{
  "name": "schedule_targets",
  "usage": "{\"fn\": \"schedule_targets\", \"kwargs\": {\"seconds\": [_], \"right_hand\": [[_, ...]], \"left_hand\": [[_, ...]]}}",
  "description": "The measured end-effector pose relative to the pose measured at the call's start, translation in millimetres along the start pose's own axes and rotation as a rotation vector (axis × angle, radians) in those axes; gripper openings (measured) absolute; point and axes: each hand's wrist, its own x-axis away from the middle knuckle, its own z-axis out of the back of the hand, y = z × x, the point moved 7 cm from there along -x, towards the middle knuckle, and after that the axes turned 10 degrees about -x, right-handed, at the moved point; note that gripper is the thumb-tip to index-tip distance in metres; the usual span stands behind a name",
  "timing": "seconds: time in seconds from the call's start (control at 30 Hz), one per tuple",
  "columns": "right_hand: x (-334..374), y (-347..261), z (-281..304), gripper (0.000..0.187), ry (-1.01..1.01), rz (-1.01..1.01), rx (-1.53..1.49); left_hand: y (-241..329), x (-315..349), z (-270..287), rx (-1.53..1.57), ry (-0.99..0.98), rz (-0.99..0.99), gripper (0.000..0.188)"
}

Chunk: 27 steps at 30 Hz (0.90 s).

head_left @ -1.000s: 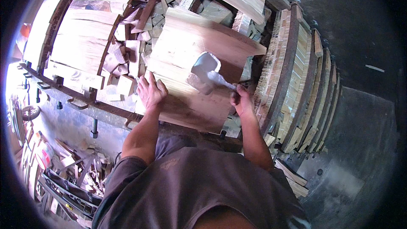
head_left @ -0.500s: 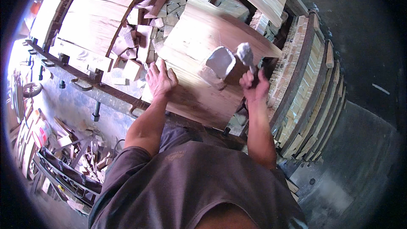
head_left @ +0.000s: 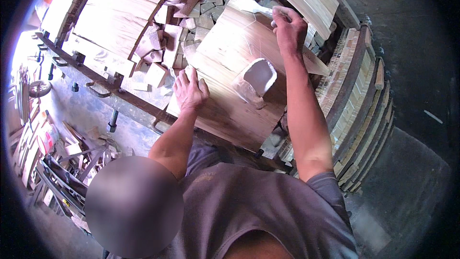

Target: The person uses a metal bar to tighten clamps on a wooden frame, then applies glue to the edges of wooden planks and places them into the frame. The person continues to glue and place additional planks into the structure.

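A wide pale wooden panel (head_left: 225,43) lies in front of me on the bench. My left hand (head_left: 190,90) rests at its left edge with the fingers spread. In my right hand (head_left: 290,29) is a short tool with a white-paste-coated head (head_left: 254,6), held over the panel's far edge. Its handle is mostly hidden by my fingers, and whether the head touches the wood I cannot tell. Thin white strands trail over the panel below it. A cut-open container (head_left: 260,77) with white paste inside stands on the panel, nearer to me.
Several wood offcuts (head_left: 172,43) are heaped behind my left hand. Another panel (head_left: 110,7) lies at the far left, along a metal rail with bolts (head_left: 76,58). Stacked wooden panels (head_left: 357,100) stand at the right. Scrap wood (head_left: 79,136) lies at the lower left.
My right hand has moved from beside the container up to the panel's far edge, carrying the paste-coated tool. My left hand stays on the panel's left edge. The view has shifted slightly.
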Motion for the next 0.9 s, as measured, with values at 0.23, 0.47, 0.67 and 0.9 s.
{"fn": "schedule_targets", "kwargs": {"seconds": [0.23, 0.47, 0.67, 0.9], "right_hand": [[23.0, 12.9, 73.2, 0.018, 0.088, 0.037, 0.284], [58.2, 42.4, 196.0, 0.020, 0.274, -0.007, 0.516], [81.1, 40.3, 261.4, 0.018, 0.385, -0.201, 0.740], [80.4, 31.4, 275.8, 0.018, 0.417, -0.124, 0.860]], "left_hand": [[1.8, -0.1, 3.5, 0.005, -0.001, 0.000, 0.057], [8.1, 1.3, 5.2, -0.079, 0.047, -0.029, 0.059], [4.3, 1.9, -8.5, -0.087, -0.014, -0.009, 0.059], [6.4, 3.0, -4.4, -0.101, -0.003, -0.007, 0.059]]}}
